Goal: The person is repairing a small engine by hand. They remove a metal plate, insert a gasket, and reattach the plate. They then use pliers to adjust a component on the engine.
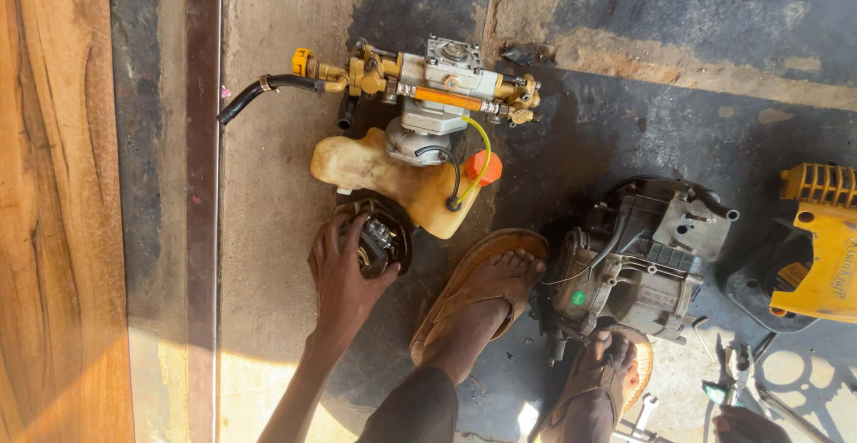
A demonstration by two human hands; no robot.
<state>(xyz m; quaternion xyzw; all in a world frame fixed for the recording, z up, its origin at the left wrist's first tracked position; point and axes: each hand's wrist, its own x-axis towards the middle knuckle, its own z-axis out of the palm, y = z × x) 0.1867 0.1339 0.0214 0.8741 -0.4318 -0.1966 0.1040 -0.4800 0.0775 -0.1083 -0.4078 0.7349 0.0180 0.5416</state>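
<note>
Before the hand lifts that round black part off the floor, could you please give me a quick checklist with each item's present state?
1. Left hand on the round black part: ok, fingers wrap its rim.
2. Part free of the yellowish tank: cannot tell, they touch or overlap.
3. Thin hoses to the pump assembly slack: ok.
4. Sandalled foot clear of the part: ok.
5. Right hand free: cannot tell, at frame edge.

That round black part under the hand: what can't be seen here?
Head view only:
- Round black part: left side covered by the left hand.
- Right hand: cut off by the bottom edge; grip unreadable.
- Grey engine: lower end hidden by a sandalled foot.
- Yellow cover: cut by the right edge.
</note>
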